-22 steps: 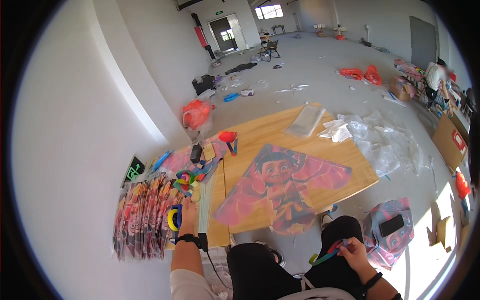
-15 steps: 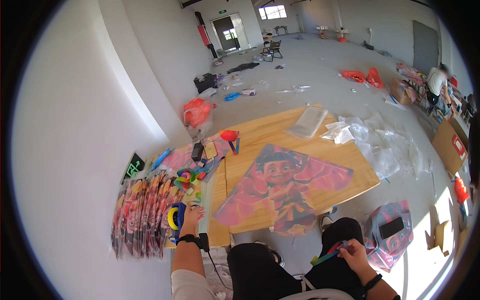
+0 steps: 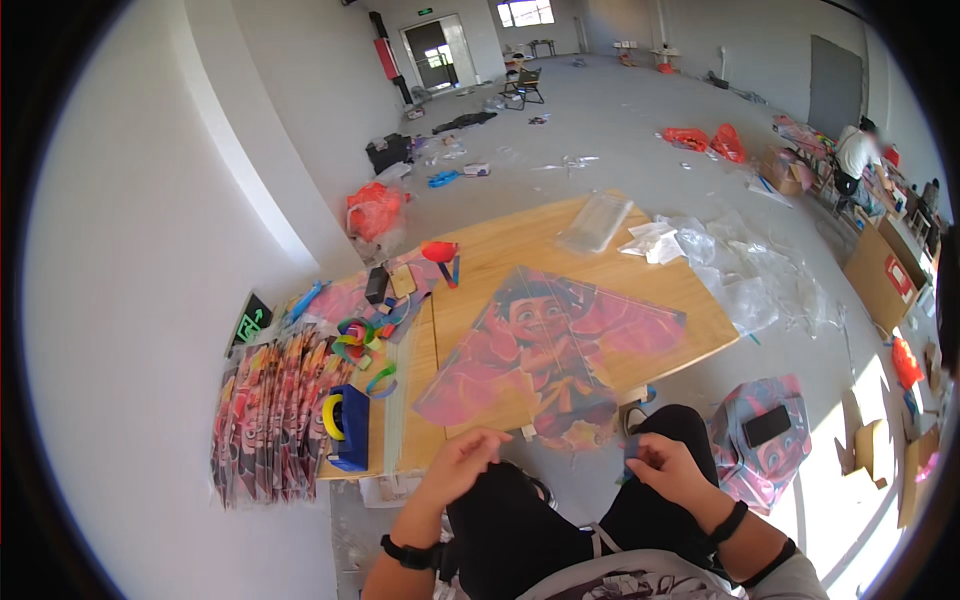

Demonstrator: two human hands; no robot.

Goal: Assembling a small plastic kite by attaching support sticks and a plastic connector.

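Note:
My left hand (image 3: 463, 466) is above my left thigh, by the near edge of the table, its thumb and fingertips pinched together. Whatever lies between those fingertips is too small to make out. Over the other thigh, my right hand (image 3: 668, 466) pinches a ribbon strip (image 3: 631, 452), whose dark blue end shows at the fingers. A character-printed kite (image 3: 548, 345) lies spread flat on the wooden table (image 3: 480, 255), its lower end reaching over the near edge. Left of it stands a blue tape dispenser (image 3: 352, 430) with a yellow-cored roll, behind which rainbow ribbons (image 3: 355, 345) lie loosely curled.
Packed printed kites (image 3: 270, 420) stand in a row at the table's left. A clear plastic pack (image 3: 596, 222) lies at the far edge. Beside my right leg, a phone (image 3: 767, 426) rests on a printed surface. Plastic wrapping (image 3: 770, 275) and cardboard boxes (image 3: 885, 275) lie to the right.
My left hand has left the tape dispenser and come right, over my thigh, its fingers now pinched. The right hand has moved slightly up and left with the ribbon. The view has shifted a little.

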